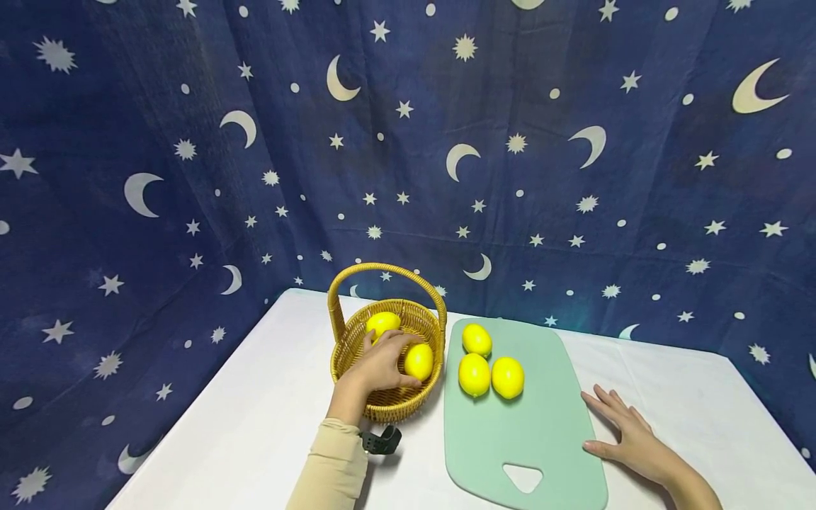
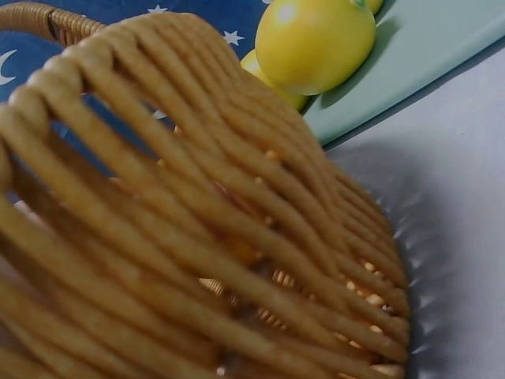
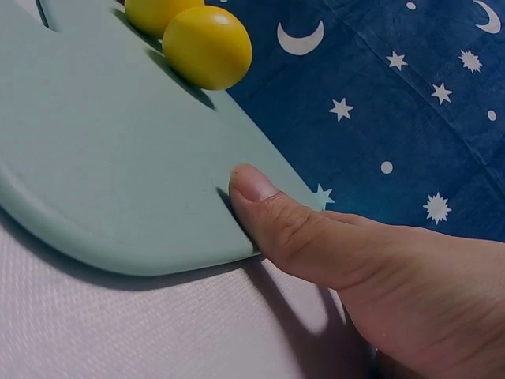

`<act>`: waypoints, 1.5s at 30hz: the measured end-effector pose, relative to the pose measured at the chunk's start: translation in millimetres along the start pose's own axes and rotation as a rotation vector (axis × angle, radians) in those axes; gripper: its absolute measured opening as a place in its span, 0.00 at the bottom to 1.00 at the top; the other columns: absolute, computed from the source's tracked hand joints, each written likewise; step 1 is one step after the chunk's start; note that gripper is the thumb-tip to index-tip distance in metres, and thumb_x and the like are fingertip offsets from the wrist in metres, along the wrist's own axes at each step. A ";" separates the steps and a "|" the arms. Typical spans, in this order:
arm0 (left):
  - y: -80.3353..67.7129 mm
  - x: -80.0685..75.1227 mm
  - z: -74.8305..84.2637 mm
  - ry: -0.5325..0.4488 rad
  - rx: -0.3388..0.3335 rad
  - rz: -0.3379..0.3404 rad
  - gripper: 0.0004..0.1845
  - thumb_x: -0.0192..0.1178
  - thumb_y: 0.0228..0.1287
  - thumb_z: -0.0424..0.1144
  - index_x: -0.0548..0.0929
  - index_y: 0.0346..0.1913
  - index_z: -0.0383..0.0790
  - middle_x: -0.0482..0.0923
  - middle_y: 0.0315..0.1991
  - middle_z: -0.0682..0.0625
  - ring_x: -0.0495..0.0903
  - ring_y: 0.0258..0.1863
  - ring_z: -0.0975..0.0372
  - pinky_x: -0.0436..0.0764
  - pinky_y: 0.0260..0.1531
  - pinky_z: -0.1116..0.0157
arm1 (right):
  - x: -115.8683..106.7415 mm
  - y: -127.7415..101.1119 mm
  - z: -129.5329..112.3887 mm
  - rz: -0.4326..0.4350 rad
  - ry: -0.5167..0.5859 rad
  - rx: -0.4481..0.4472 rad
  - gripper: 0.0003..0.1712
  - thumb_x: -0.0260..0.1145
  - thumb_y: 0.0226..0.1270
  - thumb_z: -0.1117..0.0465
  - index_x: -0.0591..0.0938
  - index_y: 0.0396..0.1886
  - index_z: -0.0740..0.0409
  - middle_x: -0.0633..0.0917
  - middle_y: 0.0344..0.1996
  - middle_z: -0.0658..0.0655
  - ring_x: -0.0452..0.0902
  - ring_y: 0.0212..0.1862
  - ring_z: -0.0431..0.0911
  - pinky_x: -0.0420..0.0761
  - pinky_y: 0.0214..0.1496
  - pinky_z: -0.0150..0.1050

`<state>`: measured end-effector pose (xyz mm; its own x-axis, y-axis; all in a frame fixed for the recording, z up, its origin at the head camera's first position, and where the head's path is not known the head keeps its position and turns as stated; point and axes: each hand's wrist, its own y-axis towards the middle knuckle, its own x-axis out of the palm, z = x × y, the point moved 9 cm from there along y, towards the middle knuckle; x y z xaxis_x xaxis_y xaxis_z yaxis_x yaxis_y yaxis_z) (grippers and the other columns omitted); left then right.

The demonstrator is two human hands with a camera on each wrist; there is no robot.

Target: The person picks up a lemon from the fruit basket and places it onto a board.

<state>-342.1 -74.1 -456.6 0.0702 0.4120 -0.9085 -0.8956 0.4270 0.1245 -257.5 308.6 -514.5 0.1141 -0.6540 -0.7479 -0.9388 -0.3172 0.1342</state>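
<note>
Back and left side are screened by a dark blue curtain [image 1: 408, 159], printed with pale crescents, stars and dots. White tablecloth [image 1: 255, 425] is laid below, faintly creased at right.

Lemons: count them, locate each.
5. Three lemons sit on the green board: one at the back, two side by side nearer. Two are in the wicker basket: one at the left hand, one beyond it. The hand may hide more.
</note>
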 end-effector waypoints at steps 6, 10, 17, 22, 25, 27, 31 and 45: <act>0.8 -2.3 3.4 0.003 0.017 0.022 0.42 0.75 0.40 0.54 0.73 0.63 0.50 0.75 0.59 0.53 0.68 0.63 0.58 0.49 0.64 0.40 | -1.1 -1.6 0.5 0.003 0.004 0.004 0.46 0.71 0.55 0.52 0.63 0.70 0.63 0.52 0.70 0.77 0.26 0.74 0.67 0.19 0.68 0.65; 2.6 -3.8 5.8 -0.004 0.038 0.035 0.41 0.74 0.41 0.54 0.73 0.63 0.48 0.75 0.59 0.51 0.70 0.62 0.58 0.49 0.65 0.40 | -2.1 -1.5 1.8 -0.004 0.003 0.013 0.46 0.71 0.55 0.52 0.63 0.70 0.63 0.52 0.70 0.77 0.30 0.72 0.72 0.19 0.68 0.65; 5.0 -9.3 8.4 -0.067 0.067 0.063 0.42 0.73 0.44 0.52 0.71 0.64 0.43 0.73 0.61 0.49 0.68 0.65 0.56 0.58 0.70 0.51 | -2.8 -1.6 4.3 -0.005 0.000 0.019 0.46 0.71 0.55 0.52 0.63 0.70 0.62 0.52 0.70 0.76 0.31 0.72 0.73 0.20 0.68 0.64; 3.9 -16.2 9.4 -0.171 0.080 0.109 0.43 0.73 0.46 0.48 0.68 0.67 0.43 0.70 0.63 0.48 0.69 0.64 0.55 0.70 0.64 0.55 | -2.0 -1.7 5.4 -0.015 0.018 0.031 0.46 0.71 0.55 0.52 0.62 0.70 0.62 0.52 0.70 0.76 0.31 0.71 0.74 0.19 0.68 0.65; 1.9 -24.2 10.8 -0.220 0.102 0.157 0.43 0.74 0.46 0.44 0.67 0.67 0.41 0.70 0.63 0.48 0.70 0.62 0.55 0.71 0.63 0.55 | -1.0 -2.6 5.5 -0.017 0.033 0.038 0.46 0.70 0.55 0.52 0.62 0.70 0.63 0.51 0.70 0.77 0.30 0.71 0.74 0.19 0.67 0.66; -0.5 -30.8 11.2 -0.247 0.111 0.181 0.43 0.74 0.47 0.42 0.67 0.68 0.40 0.70 0.62 0.48 0.70 0.62 0.55 0.71 0.63 0.56 | 0.2 -2.7 5.6 -0.019 0.036 0.044 0.46 0.70 0.55 0.52 0.63 0.70 0.63 0.51 0.70 0.76 0.30 0.71 0.74 0.19 0.68 0.65; -6.6 -45.3 12.4 -0.262 0.110 0.198 0.43 0.74 0.46 0.40 0.68 0.68 0.41 0.70 0.63 0.48 0.71 0.62 0.55 0.71 0.63 0.56 | 2.6 -1.5 6.4 -0.027 0.032 0.057 0.46 0.70 0.55 0.50 0.63 0.70 0.62 0.52 0.71 0.76 0.33 0.71 0.75 0.20 0.68 0.65; -38.4 -91.2 58.2 -0.240 0.148 0.136 0.40 0.75 0.44 0.37 0.71 0.65 0.44 0.72 0.60 0.52 0.72 0.59 0.60 0.78 0.56 0.60 | -0.6 0.0 4.8 -0.017 0.026 0.063 0.46 0.71 0.54 0.49 0.63 0.69 0.63 0.52 0.71 0.75 0.34 0.71 0.75 0.21 0.68 0.66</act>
<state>-288.5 -81.3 -355.3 0.0718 0.6444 -0.7614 -0.8317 0.4601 0.3109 -259.1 312.3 -517.2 0.1381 -0.6667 -0.7325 -0.9552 -0.2852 0.0796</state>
